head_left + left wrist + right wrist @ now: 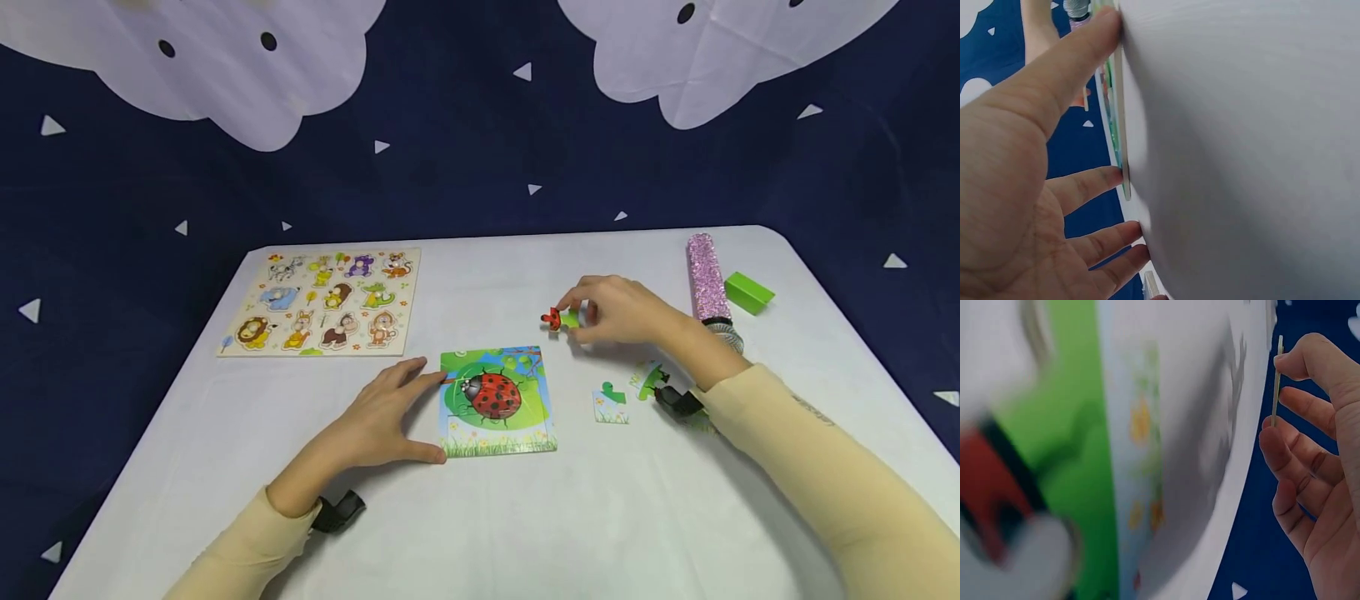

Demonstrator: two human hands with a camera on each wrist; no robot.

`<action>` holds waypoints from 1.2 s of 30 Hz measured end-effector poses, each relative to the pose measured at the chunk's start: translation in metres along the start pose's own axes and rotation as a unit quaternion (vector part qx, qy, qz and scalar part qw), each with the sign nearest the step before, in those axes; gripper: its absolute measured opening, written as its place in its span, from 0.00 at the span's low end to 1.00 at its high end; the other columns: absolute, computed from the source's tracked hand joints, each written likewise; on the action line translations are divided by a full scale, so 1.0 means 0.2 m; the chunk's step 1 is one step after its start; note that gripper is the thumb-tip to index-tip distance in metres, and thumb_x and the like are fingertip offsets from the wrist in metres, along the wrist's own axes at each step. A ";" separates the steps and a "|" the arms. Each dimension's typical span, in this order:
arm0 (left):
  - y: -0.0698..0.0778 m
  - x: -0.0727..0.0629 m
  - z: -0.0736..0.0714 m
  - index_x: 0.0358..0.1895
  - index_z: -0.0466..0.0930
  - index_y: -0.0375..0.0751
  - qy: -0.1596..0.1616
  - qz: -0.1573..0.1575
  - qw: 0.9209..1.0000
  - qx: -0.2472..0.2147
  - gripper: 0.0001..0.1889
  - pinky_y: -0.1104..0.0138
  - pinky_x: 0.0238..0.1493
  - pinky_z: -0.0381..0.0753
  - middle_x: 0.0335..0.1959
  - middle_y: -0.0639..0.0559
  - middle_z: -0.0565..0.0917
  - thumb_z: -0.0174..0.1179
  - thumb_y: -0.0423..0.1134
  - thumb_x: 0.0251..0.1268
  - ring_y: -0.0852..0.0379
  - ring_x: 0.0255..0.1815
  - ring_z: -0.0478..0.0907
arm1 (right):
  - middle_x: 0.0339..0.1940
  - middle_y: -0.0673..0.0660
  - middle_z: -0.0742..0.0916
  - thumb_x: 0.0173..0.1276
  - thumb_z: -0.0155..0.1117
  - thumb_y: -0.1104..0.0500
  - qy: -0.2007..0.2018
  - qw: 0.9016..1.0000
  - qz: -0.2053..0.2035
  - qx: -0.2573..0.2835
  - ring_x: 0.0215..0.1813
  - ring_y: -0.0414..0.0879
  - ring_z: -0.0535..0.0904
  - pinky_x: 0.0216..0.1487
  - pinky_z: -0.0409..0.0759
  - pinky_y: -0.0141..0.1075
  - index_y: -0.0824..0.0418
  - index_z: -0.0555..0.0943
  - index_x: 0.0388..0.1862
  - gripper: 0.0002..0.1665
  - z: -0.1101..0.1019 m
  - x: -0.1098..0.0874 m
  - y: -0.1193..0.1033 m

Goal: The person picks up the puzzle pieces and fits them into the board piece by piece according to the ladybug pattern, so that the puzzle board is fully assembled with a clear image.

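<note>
A square ladybug puzzle board (517, 437) lies flat on the white table. My left hand (378, 421) rests beside it, thumb and index finger touching its left edge. The left wrist view shows that board (1120, 125) edge-on, with the fingers spread along it. My right hand (618, 310) pinches a small red and green puzzle piece (570, 319) above the table, beyond the board's right corner. Seen edge-on in the right wrist view, the piece (1277, 384) sits between thumb and fingertips. One loose puzzle piece (611, 408) lies right of the board.
More loose pieces (649, 379) lie partly hidden under the right wrist. A wooden animal puzzle (318, 321) occupies the back left. At the right are a pink glittery microphone (707, 279) and a green folded object (748, 293). A dark blue patterned cloth (465, 108) hangs behind the table.
</note>
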State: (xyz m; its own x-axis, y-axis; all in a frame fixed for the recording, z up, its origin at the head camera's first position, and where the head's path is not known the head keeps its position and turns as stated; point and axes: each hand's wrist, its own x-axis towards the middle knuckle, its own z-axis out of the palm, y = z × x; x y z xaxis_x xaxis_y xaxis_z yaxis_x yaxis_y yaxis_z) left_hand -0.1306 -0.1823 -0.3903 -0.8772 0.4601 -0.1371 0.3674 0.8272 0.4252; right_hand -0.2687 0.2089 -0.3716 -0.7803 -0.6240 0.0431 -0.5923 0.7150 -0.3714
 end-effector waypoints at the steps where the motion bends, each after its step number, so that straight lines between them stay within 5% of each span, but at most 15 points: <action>1: 0.00 0.00 0.00 0.83 0.68 0.49 0.000 0.001 1.000 0.001 0.60 0.31 0.82 0.60 0.86 0.35 0.62 0.84 0.66 0.45 0.30 0.86 0.57 | 0.47 0.47 0.89 0.61 0.79 0.51 -0.001 1.000 -0.006 -0.001 0.36 0.36 0.82 0.39 0.79 0.37 0.51 0.90 0.59 0.25 0.01 -0.01 -0.02; 20: -0.01 0.00 0.00 0.83 0.67 0.49 0.005 0.020 1.000 0.019 0.59 0.31 0.80 0.63 0.84 0.35 0.63 0.82 0.68 0.46 0.30 0.85 0.60 | 0.42 0.41 0.85 0.61 0.77 0.49 -0.024 0.994 -0.108 -0.005 0.34 0.33 0.79 0.37 0.77 0.31 0.47 0.91 0.55 0.21 0.15 -0.13 -0.32; 36: 0.00 0.00 0.00 0.82 0.68 0.50 0.006 0.020 0.999 0.036 0.59 0.32 0.77 0.68 0.83 0.36 0.66 0.82 0.69 0.46 0.31 0.83 0.64 | 0.42 0.44 0.86 0.60 0.77 0.49 -0.023 0.989 -0.142 -0.035 0.31 0.30 0.71 0.34 0.75 0.30 0.47 0.92 0.51 0.19 0.19 -0.15 -0.41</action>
State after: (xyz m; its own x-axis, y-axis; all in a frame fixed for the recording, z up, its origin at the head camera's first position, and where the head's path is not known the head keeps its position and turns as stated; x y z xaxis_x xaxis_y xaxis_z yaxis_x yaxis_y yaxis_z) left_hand -0.1316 -0.1825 -0.3896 -0.8653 0.4891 -0.1100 0.4229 0.8300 0.3636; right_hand -0.1892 0.1562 -0.3779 -0.5716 -0.8151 0.0945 -0.8000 0.5279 -0.2854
